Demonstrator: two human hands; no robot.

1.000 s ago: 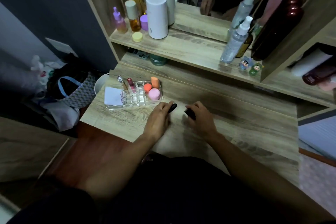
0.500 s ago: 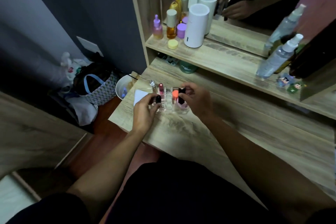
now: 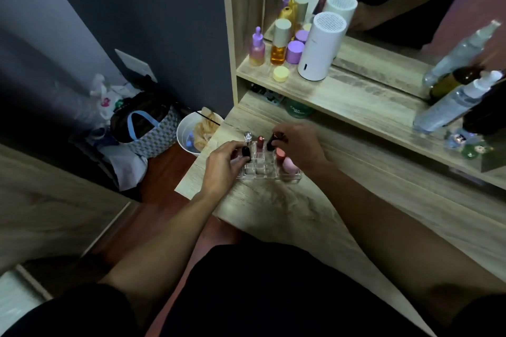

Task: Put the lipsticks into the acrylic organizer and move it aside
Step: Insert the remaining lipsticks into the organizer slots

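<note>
The clear acrylic organizer [image 3: 267, 171] sits at the left end of the wooden desk [image 3: 315, 213]. My left hand [image 3: 223, 165] grips a black lipstick [image 3: 246, 151] over the organizer's left slots. My right hand [image 3: 299, 146] pinches another black lipstick [image 3: 271, 141] upright over a back slot. A pink-red lipstick [image 3: 260, 142] and a clear-capped one [image 3: 247, 136] stand in the back row. Pink and orange sponges [image 3: 287, 163] fill the right compartment.
On the shelf [image 3: 342, 96] above stand bottles [image 3: 279, 42], a white cylinder [image 3: 321, 46] and spray bottles [image 3: 451, 102] before a mirror. Left of the desk on the floor are a white bin [image 3: 189, 131] and a checkered bag [image 3: 149, 128].
Both hands lifted the black lipsticks off the desk and carried them left to the organizer. They now hold them upright over its slots. The head view swung left.
</note>
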